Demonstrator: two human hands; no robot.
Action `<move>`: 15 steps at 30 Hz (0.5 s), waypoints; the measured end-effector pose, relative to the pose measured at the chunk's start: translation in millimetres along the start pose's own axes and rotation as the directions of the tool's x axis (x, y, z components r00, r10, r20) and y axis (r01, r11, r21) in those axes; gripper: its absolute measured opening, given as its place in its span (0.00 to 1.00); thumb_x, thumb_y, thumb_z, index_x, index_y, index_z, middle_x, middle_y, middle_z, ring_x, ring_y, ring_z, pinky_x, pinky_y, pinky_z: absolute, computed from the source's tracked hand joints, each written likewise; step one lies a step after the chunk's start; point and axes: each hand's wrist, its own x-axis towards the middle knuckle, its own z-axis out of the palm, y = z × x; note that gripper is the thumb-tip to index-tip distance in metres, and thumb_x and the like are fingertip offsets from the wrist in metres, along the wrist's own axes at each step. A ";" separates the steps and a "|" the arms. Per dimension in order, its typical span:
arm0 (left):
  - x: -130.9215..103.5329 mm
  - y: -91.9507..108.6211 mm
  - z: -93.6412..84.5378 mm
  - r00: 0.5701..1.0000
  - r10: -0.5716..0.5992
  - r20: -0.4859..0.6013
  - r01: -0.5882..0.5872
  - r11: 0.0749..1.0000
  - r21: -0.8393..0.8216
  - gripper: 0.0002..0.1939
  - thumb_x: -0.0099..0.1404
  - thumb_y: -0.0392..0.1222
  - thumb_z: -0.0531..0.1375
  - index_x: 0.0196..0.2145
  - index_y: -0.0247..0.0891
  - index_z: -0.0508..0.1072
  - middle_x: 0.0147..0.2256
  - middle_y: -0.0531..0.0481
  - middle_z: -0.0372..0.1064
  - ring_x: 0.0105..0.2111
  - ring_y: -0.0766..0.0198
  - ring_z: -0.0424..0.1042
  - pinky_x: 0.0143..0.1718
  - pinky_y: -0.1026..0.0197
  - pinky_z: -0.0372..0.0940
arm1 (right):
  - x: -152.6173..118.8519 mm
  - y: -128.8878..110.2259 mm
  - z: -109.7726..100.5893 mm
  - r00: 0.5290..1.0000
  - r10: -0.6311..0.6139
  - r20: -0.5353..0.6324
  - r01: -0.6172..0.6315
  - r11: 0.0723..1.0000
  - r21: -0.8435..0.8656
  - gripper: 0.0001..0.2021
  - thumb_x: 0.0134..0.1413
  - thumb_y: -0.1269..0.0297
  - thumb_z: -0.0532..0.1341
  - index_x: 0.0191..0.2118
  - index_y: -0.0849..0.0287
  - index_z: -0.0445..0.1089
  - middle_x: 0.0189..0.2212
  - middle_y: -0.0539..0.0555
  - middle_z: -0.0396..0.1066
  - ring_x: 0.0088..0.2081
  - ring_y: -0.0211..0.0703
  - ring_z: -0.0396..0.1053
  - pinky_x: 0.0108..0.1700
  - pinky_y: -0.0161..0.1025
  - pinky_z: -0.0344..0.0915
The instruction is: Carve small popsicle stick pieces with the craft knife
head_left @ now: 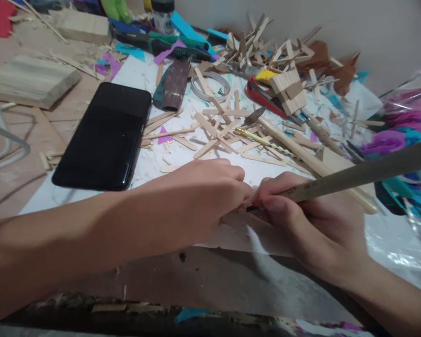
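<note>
My right hand (pixel 323 220) grips a long wooden-handled carving tool (pixel 351 177) low on its shaft. Its narrow dark tip points left, and the handle slants up to the right edge. Against that tip my left hand (pixel 206 196) is closed, knuckles up, with the fingers curled around something small that they mostly hide. Both hands are close together over the white paper (pixel 154 180) near the table's front edge. Just beyond them lie several craft sticks (pixel 214 133), a yellow pencil (pixel 263 140) and another wooden-handled tool (pixel 312 159) with a dark pointed blade.
A black phone (pixel 103 135) lies at left, near a wooden board (pixel 31 82) and a white cable (pixel 7 140). Behind are a tape roll (pixel 210 86), a red-and-black cutter (pixel 264 97), wooden blocks (pixel 288 91) and a heap of sticks (pixel 266 44). Colourful material (pixel 400 135) fills the right.
</note>
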 end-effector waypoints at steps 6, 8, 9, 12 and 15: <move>-0.8 -4.9 1.0 1.000 0.016 0.007 -0.016 0.999 -0.029 0.06 0.65 0.31 0.59 0.33 0.42 0.70 0.34 0.52 0.71 0.36 0.59 0.71 0.37 0.57 0.62 | -0.4 2.0 1.3 0.999 -0.003 0.034 0.003 1.000 0.015 0.10 0.73 0.68 0.65 0.37 0.51 0.78 0.29 0.45 0.80 0.29 0.36 0.76 0.32 0.34 0.70; -1.0 -7.0 2.4 1.000 -0.012 0.026 0.013 0.999 -0.041 0.06 0.66 0.33 0.59 0.33 0.42 0.70 0.34 0.52 0.71 0.36 0.59 0.70 0.37 0.57 0.61 | -1.2 3.6 0.3 0.999 0.014 0.037 -0.015 1.000 0.026 0.10 0.74 0.66 0.66 0.37 0.50 0.78 0.29 0.44 0.80 0.29 0.35 0.77 0.32 0.33 0.70; -0.9 -8.1 3.3 1.000 -0.013 0.025 0.014 0.999 -0.049 0.05 0.66 0.33 0.59 0.33 0.43 0.71 0.34 0.52 0.72 0.36 0.59 0.70 0.36 0.57 0.61 | -1.5 4.0 -0.7 0.999 0.024 0.041 -0.025 0.999 0.030 0.10 0.75 0.64 0.66 0.37 0.50 0.79 0.29 0.44 0.81 0.29 0.36 0.77 0.32 0.33 0.70; -0.7 -11.1 6.4 0.999 0.043 -0.021 -0.044 0.998 -0.033 0.05 0.68 0.35 0.60 0.34 0.45 0.72 0.34 0.52 0.73 0.36 0.59 0.70 0.33 0.57 0.60 | -2.0 3.5 -4.0 0.997 0.058 0.053 -0.061 0.997 0.047 0.11 0.76 0.60 0.66 0.37 0.48 0.80 0.29 0.45 0.82 0.29 0.37 0.78 0.32 0.34 0.71; -1.0 -11.5 8.3 0.995 0.082 -0.053 -0.082 0.997 0.004 0.06 0.68 0.34 0.61 0.34 0.45 0.71 0.35 0.53 0.73 0.36 0.60 0.72 0.32 0.57 0.60 | -1.6 1.9 -5.1 0.996 0.093 -0.002 -0.093 0.995 0.046 0.12 0.76 0.59 0.66 0.36 0.48 0.80 0.28 0.46 0.81 0.27 0.39 0.77 0.29 0.35 0.70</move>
